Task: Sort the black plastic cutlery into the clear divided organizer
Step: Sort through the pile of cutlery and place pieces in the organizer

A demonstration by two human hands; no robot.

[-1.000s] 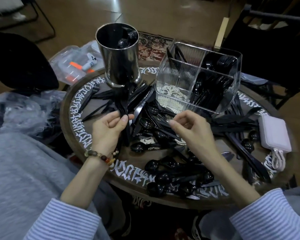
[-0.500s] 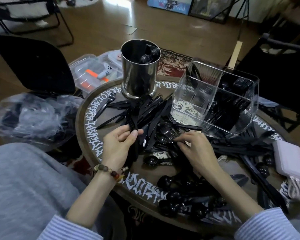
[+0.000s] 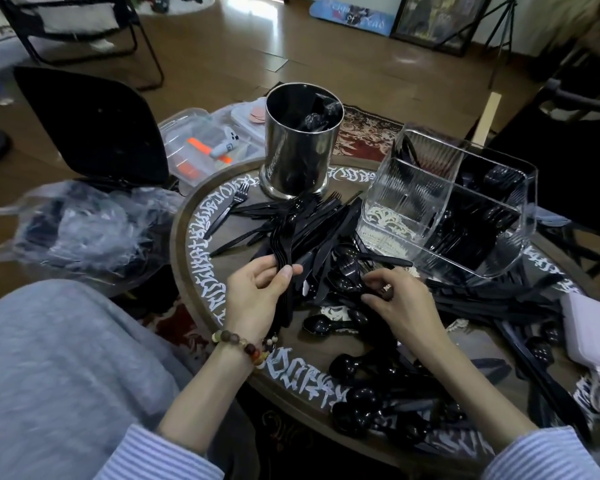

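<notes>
Your black cutlery (image 3: 329, 237) lies heaped across the middle of the round table (image 3: 201, 271), forks fanned toward the far left, spoons and knives spilling near and right. Your left hand (image 3: 257, 292) has its thumb and fingers curled around a stacked bundle of forks (image 3: 284, 258); the bundle's long axis runs near-to-far, tines pointing away from you toward the steel canister (image 3: 298, 150). Your right hand (image 3: 395, 299) sits just right of it, low in the pile, fingers bent inward as if pinching at a spoon (image 3: 343, 282); whether it actually has hold of a piece you cannot tell, since black lies on black there.

The clear organizer (image 3: 465, 209) stands far and right of both hands, its right compartments already dark with cutlery, its near-left compartment showing only the table pattern through the floor. Your right hand is the nearer one to it. The fork bundle, by my reading, must travel rightward and away across the pile, so you would either pass it to the right hand or reach the left across.

Left of the table sit a heap of crumpled plastic wrap (image 3: 94, 230) and a clear box (image 3: 201, 150); a pale power bank (image 3: 593, 327) rests at the right edge.
</notes>
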